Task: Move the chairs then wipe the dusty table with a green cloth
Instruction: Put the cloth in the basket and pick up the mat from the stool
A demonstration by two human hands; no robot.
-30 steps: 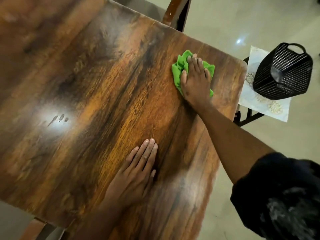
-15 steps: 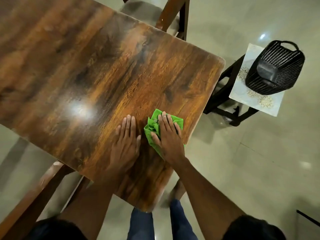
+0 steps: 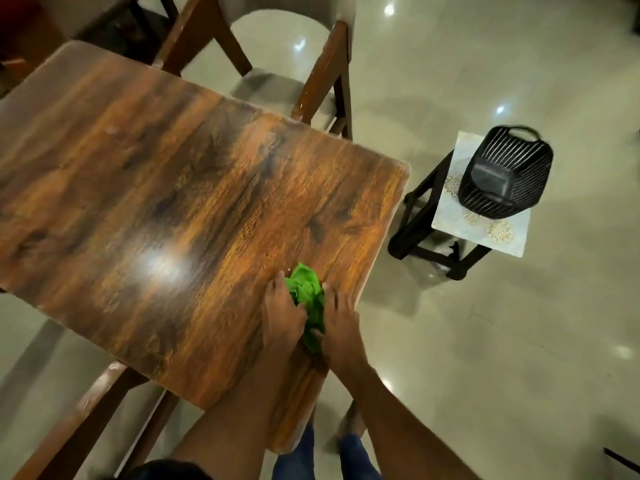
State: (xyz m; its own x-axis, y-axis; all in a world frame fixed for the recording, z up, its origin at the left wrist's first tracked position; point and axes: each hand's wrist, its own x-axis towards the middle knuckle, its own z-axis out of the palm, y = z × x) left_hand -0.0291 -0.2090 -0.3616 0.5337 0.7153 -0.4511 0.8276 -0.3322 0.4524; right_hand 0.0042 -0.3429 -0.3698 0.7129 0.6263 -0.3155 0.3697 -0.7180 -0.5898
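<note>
The green cloth [image 3: 307,296] lies bunched up on the brown wooden table [image 3: 173,202], near its front right corner. My left hand [image 3: 282,315] and my right hand [image 3: 341,327] close in on the cloth from either side and gather it between them, fingers curled against the fabric. A wooden chair with a pale seat [image 3: 277,46] stands at the table's far side. Another chair's wooden frame [image 3: 79,414] shows below the table's near left edge.
A dark stool with a patterned top [image 3: 485,230] stands on the floor right of the table and carries a black slatted basket [image 3: 505,174]. Glossy tiled floor [image 3: 485,341] spreads to the right. My legs in jeans [image 3: 311,459] show below the table corner.
The cloth went from the far right corner to the near right corner under my right hand. My left hand has come over to it, and both hands have bunched the cloth.
</note>
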